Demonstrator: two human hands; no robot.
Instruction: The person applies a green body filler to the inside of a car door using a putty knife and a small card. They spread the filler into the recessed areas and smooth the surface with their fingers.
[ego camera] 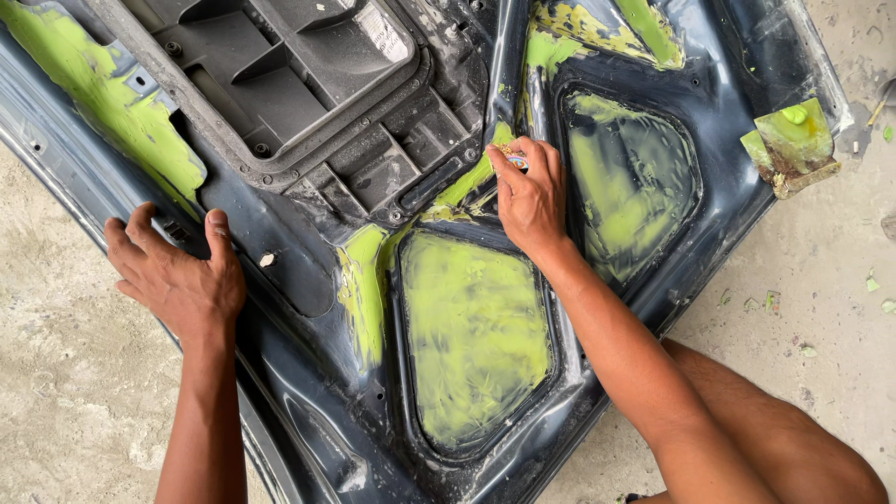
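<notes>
A dark blue-grey car body panel [299, 373] lies flat on the ground, its recesses smeared with yellow-green filler [476, 336]. My left hand [177, 275] rests flat on the panel's left edge, fingers spread, holding nothing. My right hand [530, 198] is closed around a small pale piece [511, 157], pinched at the fingertips and pressed against a ridge of the panel near a green streak. What the piece is cannot be made out.
A black ribbed plastic housing [280, 65] is bolted into the panel's upper part. A small board with a blob of green filler [793, 145] sits at the panel's right edge. Concrete floor [821, 280] with green flecks surrounds it. My bare knee [784, 439] is at lower right.
</notes>
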